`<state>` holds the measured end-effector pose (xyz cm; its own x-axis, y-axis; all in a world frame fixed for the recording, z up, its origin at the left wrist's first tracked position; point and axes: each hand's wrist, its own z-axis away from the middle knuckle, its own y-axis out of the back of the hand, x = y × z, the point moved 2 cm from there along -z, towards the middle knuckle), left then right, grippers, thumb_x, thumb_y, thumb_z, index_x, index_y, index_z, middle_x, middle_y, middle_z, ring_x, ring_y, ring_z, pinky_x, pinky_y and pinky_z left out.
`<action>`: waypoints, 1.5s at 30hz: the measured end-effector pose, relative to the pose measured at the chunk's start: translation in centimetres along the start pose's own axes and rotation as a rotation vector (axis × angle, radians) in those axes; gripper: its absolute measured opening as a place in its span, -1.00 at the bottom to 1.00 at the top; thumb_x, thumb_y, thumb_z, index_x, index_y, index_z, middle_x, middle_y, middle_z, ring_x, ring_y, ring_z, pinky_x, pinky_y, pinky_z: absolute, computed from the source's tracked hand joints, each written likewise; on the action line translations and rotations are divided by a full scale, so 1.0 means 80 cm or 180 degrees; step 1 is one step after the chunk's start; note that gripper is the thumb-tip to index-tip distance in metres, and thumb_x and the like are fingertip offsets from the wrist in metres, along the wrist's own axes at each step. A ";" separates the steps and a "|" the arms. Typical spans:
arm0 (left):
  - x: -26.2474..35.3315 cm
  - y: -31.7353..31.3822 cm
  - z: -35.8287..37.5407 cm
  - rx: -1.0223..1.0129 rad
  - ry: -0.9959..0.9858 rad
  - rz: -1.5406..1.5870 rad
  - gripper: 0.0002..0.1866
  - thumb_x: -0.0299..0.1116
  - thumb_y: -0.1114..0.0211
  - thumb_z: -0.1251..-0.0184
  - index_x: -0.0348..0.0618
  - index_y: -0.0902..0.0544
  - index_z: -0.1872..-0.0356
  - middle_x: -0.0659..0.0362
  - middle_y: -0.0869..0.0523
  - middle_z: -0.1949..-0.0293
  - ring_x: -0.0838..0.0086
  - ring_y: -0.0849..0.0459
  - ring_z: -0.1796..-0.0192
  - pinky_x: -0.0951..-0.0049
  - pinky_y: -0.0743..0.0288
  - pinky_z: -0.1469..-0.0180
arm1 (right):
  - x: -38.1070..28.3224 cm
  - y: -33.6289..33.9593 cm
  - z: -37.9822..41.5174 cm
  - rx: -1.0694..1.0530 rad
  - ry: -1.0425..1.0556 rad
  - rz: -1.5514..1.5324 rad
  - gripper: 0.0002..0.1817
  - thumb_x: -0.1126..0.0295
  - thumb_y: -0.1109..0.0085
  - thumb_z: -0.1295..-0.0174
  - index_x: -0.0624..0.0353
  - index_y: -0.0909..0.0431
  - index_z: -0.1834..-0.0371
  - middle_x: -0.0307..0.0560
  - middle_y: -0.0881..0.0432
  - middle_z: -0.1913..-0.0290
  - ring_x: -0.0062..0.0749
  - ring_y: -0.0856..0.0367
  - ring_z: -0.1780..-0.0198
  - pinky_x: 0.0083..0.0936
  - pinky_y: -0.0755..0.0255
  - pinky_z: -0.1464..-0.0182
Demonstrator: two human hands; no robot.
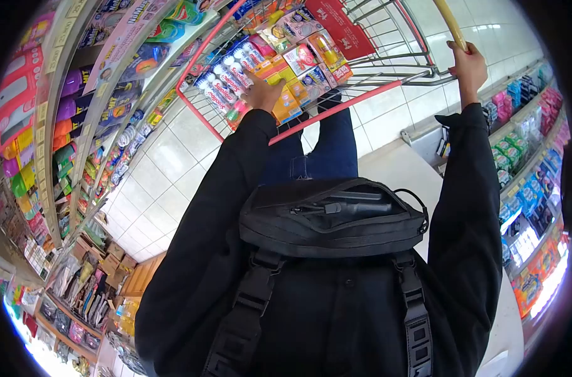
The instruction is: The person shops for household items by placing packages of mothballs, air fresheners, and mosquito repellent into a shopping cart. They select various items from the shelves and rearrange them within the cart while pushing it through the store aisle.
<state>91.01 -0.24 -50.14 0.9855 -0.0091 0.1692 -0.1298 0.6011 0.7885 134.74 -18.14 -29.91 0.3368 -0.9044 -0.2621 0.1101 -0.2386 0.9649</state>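
Observation:
A shopping cart with a red rim (339,113) stands in front of me, loaded with packaged goods. My left hand (263,93) reaches over the rim among the packages, between white bottles with red lettering (226,80) and yellow-orange boxes (287,103). Its fingertips are partly hidden against the goods, so a grip cannot be made out. At the upper right, my right hand (469,66) is wrapped round the cart's yellowish handle (450,24). A red panel (341,28) lies at the cart's handle end.
Stocked shelves (79,113) run along the left, close to the cart. More shelves (528,144) line the right, beside a pale counter (402,173). Cardboard boxes (113,261) stand at the lower left. A black bag (333,220) hangs on my chest above the tiled floor (167,157).

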 end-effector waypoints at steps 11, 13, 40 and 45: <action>-0.012 -0.002 -0.015 0.0409 -0.0660 -0.1145 0.28 0.32 -0.37 0.04 -0.44 0.07 -0.48 -0.23 -0.30 -0.38 0.07 -0.32 -0.39 0.08 -0.09 -0.28 | 0.003 -0.001 0.001 -0.0061 -0.0013 0.0059 -0.35 -0.24 -0.25 0.04 -0.04 -0.70 -0.01 -0.21 -0.73 0.42 -0.38 -0.73 0.53 -0.47 -0.52 0.24; -0.011 0.007 -0.015 0.0221 -0.1308 -0.1121 0.23 0.24 -0.45 0.06 -0.22 0.01 -0.52 -0.12 -0.07 -0.51 0.09 -0.04 -0.53 -0.01 0.04 -0.41 | 0.003 0.000 0.003 -0.0004 -0.0007 0.0050 -0.36 -0.24 -0.25 0.04 -0.04 -0.70 -0.01 -0.20 -0.73 0.43 -0.38 -0.73 0.53 -0.47 -0.52 0.24; -0.027 -0.038 0.008 -0.0231 -0.2397 -0.2264 0.16 -0.05 -0.56 0.06 0.23 0.02 -0.55 0.13 0.03 -0.57 0.07 0.14 -0.60 -0.16 0.08 -0.50 | -0.012 0.008 0.010 -0.0063 -0.0099 -0.0024 -0.47 -0.15 -0.25 0.00 -0.05 -0.72 0.06 -0.19 -0.70 0.52 -0.36 -0.70 0.58 -0.50 -0.50 0.29; -0.034 -0.051 0.021 0.0388 -0.2568 -0.2232 0.04 -0.09 -0.46 -0.06 0.14 -0.03 -0.55 0.08 0.04 -0.57 0.06 0.14 -0.59 -0.17 0.25 -0.52 | -0.015 0.010 0.010 -0.0055 -0.0151 -0.0106 -0.51 -0.10 -0.26 -0.01 -0.05 -0.73 0.09 -0.17 -0.69 0.53 -0.35 -0.69 0.61 -0.46 -0.52 0.34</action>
<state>88.70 -3.99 -52.83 0.4875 -0.8723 -0.0385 0.3825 0.1737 0.9075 133.66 -17.57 -28.80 0.2880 -0.9119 -0.2924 0.1369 -0.2630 0.9550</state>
